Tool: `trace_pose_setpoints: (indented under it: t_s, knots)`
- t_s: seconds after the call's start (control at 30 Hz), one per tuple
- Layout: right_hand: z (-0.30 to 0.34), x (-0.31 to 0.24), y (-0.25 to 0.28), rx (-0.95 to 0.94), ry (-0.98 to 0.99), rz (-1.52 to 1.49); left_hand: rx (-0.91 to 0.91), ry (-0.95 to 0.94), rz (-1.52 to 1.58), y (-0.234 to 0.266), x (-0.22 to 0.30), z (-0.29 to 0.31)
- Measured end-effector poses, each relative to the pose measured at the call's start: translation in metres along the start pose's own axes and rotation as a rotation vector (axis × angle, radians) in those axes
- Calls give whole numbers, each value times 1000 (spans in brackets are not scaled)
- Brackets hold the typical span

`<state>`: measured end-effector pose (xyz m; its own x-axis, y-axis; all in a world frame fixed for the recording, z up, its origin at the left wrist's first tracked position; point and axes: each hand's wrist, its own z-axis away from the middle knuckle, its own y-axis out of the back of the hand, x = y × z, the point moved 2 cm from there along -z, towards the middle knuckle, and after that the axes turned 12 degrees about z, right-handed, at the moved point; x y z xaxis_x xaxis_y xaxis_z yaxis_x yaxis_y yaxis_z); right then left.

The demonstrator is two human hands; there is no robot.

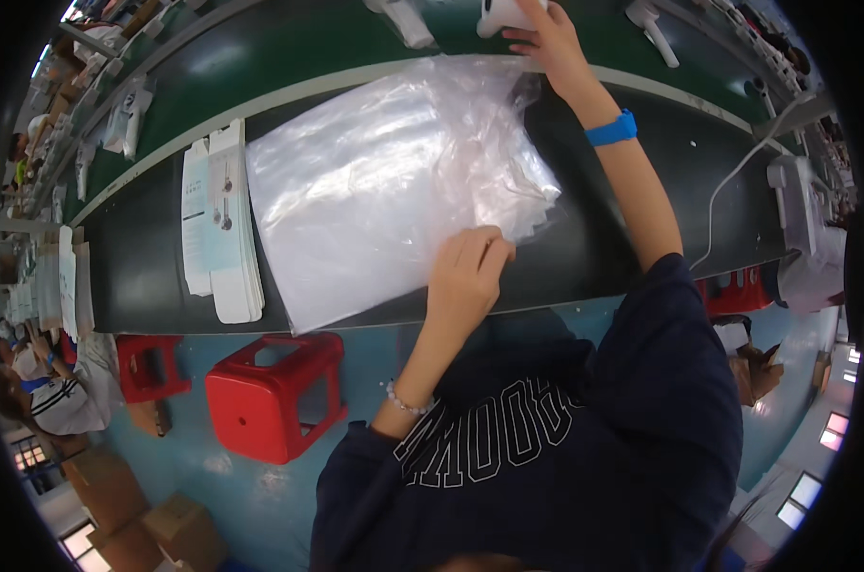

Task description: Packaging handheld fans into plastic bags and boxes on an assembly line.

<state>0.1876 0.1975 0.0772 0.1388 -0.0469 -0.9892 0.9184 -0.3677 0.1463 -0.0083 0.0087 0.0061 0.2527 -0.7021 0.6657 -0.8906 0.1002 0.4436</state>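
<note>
A stack of clear plastic bags (pixel 355 181) lies on the black worktop in front of me, its right end crumpled. My left hand (pixel 467 276) is closed at the near edge of that crumpled end, fingers curled on a plastic bag. My right hand (pixel 554 52) reaches far out over the green conveyor belt. Its fingers are round a white rounded device (pixel 501 15), cut off by the top of the view, so its exact kind cannot be told. Left of the bags sits a stack of flat printed cartons (pixel 224 224).
More white handheld devices (pixel 653 33) lie along the green belt (pixel 260 62), behind a pale rail. A white cable (pixel 727 191) crosses the worktop's right side. Red stools (pixel 255 405) stand below the front edge. Cardboard boxes (pixel 108 486) and another person (pixel 65 386) are at left.
</note>
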Motion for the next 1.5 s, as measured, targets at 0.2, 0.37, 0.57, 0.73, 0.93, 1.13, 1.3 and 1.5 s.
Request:
trace_pose_setpoints:
  t_s: [0.2,0.37,0.57,0.73,0.93,1.13,1.3,1.5]
  knots:
    - [14,41,55,-454,-202,-824,13,32,33,-9,5,-2]
    - [87,2,76,-400,123,-728,162,62,76,-8,3,3]
    - [162,19,133,-343,190,-469,105,208,157,2,8,-4]
    - [207,43,149,-274,226,-447,29,196,181,6,13,-11]
    - [222,45,136,-213,215,-325,63,296,306,1,25,-20]
    - [223,39,121,-117,226,-141,148,289,262,6,31,-25]
    - [223,38,127,-116,195,-241,201,324,330,2,25,-23]
    - [224,37,119,-43,148,-197,155,339,333,-10,23,-21]
